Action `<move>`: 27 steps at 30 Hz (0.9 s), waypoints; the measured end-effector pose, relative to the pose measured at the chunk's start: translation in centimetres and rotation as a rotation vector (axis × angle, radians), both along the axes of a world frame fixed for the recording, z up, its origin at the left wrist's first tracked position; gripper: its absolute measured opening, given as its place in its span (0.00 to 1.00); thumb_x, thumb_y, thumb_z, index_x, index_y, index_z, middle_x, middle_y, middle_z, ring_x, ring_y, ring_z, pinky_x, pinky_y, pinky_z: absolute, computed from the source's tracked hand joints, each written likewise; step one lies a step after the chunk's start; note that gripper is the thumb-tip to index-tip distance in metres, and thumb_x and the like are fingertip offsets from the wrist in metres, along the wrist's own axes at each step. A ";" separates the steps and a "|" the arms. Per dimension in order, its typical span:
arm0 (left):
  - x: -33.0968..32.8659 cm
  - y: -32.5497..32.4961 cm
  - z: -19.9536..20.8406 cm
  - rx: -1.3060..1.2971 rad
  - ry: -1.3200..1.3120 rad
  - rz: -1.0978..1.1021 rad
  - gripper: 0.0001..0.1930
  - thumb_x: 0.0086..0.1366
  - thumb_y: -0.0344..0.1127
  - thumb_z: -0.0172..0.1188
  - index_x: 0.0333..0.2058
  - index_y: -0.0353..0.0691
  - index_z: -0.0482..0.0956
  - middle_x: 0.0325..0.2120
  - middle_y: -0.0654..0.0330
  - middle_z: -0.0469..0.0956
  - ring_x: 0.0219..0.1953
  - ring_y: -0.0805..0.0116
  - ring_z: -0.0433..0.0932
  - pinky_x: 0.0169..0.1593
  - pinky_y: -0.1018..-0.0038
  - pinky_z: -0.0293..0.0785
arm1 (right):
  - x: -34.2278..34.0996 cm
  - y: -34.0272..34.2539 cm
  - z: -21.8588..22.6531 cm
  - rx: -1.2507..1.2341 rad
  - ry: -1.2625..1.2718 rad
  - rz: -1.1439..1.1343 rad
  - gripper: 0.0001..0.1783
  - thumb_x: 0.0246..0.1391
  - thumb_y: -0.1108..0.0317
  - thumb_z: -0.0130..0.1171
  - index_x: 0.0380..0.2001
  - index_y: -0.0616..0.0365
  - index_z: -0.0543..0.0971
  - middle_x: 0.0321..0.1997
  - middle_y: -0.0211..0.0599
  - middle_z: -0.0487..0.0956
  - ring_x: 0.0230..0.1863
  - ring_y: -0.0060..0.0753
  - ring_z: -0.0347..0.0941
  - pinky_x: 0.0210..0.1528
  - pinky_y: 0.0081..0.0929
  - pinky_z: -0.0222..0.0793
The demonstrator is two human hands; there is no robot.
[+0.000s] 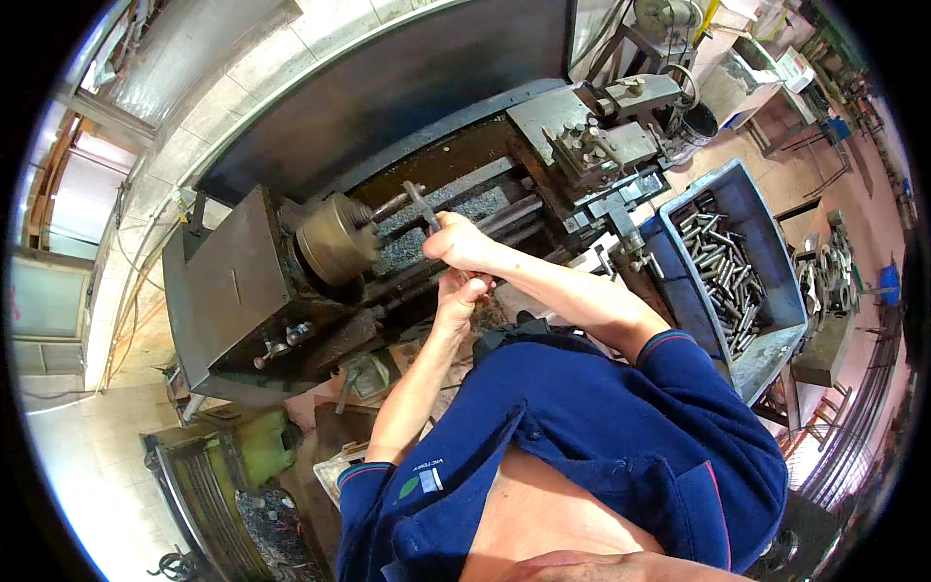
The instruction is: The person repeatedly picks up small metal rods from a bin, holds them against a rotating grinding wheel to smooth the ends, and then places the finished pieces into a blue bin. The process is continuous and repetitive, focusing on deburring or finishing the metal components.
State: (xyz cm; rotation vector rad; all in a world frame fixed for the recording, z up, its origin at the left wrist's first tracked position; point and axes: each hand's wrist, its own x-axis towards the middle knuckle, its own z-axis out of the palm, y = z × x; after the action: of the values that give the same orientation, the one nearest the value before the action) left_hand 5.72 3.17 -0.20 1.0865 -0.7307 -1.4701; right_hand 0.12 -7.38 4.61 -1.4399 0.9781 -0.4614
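Note:
My right hand (456,242) is closed round the near end of a grey metal bar-shaped tool (421,205) over the bed of a lathe. The tool's far end meets or crosses a thin metal rod (392,206) that points toward the round brass-coloured chuck (335,240); whether they touch I cannot tell. Just below the right hand, my left hand (460,297) is closed, its thumb and fingertips together. A small dark and reddish bit shows at those fingers, too small to name. The chuck's right edge looks blurred.
Metal chips (412,250) cover the lathe bed. The box-shaped headstock (231,276) stands left, the tool post (592,150) right. A blue crate (779,335) holds many metal pins on the right. Behind rises a dark splash guard (388,102). A green machine (257,448) sits lower left.

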 end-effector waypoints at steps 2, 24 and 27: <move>-0.4 -0.4 0.3 -0.006 0.008 -0.018 0.21 0.45 0.44 0.65 0.33 0.37 0.72 0.24 0.63 0.75 0.28 0.76 0.74 0.24 0.83 0.71 | -0.7 0.0 -0.5 0.015 -0.044 -0.049 0.16 0.34 0.66 0.54 0.27 0.69 0.70 0.24 0.46 0.72 0.29 0.35 0.69 0.30 0.31 0.66; -0.3 0.2 0.4 -0.020 -0.038 0.045 0.23 0.42 0.48 0.66 0.30 0.38 0.71 0.23 0.64 0.74 0.27 0.75 0.74 0.24 0.82 0.69 | -0.1 0.3 -0.2 0.016 -0.062 -0.041 0.10 0.33 0.69 0.53 0.23 0.60 0.69 0.21 0.29 0.67 0.26 0.24 0.61 0.28 0.25 0.59; -1.2 -0.6 0.4 -0.044 -0.031 0.001 0.22 0.43 0.46 0.65 0.31 0.38 0.70 0.23 0.65 0.73 0.27 0.75 0.74 0.23 0.82 0.68 | -1.8 -0.2 -0.3 0.021 -0.112 -0.084 0.15 0.33 0.65 0.55 0.24 0.66 0.70 0.23 0.39 0.71 0.27 0.30 0.66 0.31 0.29 0.64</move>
State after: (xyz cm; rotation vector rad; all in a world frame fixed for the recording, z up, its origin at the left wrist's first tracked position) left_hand 4.52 2.56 0.21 1.0780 -0.7800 -1.4328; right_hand -1.67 -7.61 4.32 -1.3434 0.9533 -0.5860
